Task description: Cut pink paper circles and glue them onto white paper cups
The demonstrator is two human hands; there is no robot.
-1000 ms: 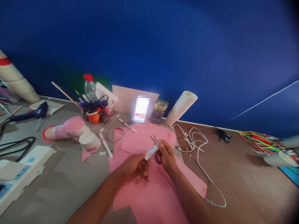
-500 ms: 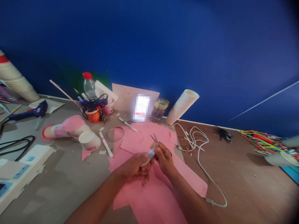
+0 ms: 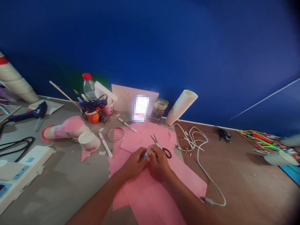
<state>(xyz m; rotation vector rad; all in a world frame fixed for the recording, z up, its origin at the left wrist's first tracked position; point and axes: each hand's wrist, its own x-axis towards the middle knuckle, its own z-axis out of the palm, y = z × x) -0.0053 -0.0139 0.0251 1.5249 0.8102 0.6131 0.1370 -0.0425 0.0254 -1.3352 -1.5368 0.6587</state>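
Observation:
My left hand (image 3: 135, 162) and my right hand (image 3: 159, 161) meet over the pink paper (image 3: 189, 176), fingers closed around a small white-and-blue labelled piece (image 3: 148, 153). Most of that piece is hidden by my fingers, so its kind does not show. Just beyond my right hand, scissors (image 3: 157, 142) with black handles lie on the paper, blades slightly apart and pointing away. Several sheets of pink paper overlap under both hands, and curved lines show on the far one.
Left of the paper are a ring (image 3: 116, 134), a white marker (image 3: 106, 145) and joined paper cups (image 3: 89, 140). A lit phone (image 3: 141, 107), a jar (image 3: 159, 110) and a cup stack (image 3: 181, 106) stand behind. A white cable (image 3: 199, 156) winds on the right.
Both hands have drawn closer together and slightly nearer to me, covering more of the labelled piece. The scissors' handles, hidden before behind my right hand, now show.

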